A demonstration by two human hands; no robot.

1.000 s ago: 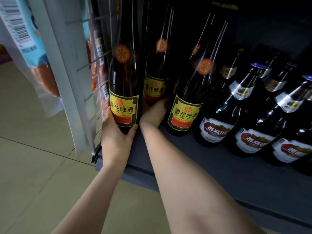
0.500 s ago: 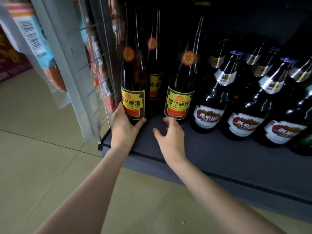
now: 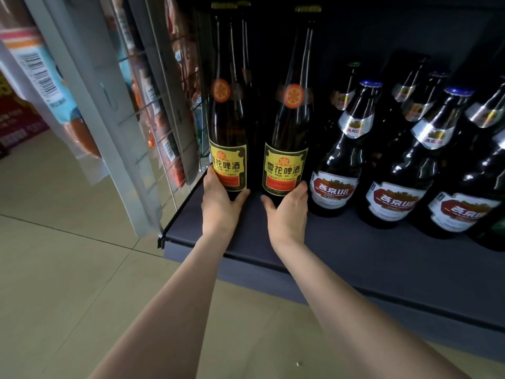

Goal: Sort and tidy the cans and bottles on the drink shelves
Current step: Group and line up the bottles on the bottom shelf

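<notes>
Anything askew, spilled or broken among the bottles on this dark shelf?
Nothing stands out. The two tall yellow-labelled brown glass bottles, each held at the base by the left hand and right hand, stand upright.

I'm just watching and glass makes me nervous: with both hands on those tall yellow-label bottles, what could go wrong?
1. The right hand grips its tall dark glass yellow-label bottle low at the base; being tall, it might tip against the neighbouring red-and-white-label bottle.
2. The left hand holds another yellow-label bottle near the dark shelf's left edge, where it could slip off.
</notes>
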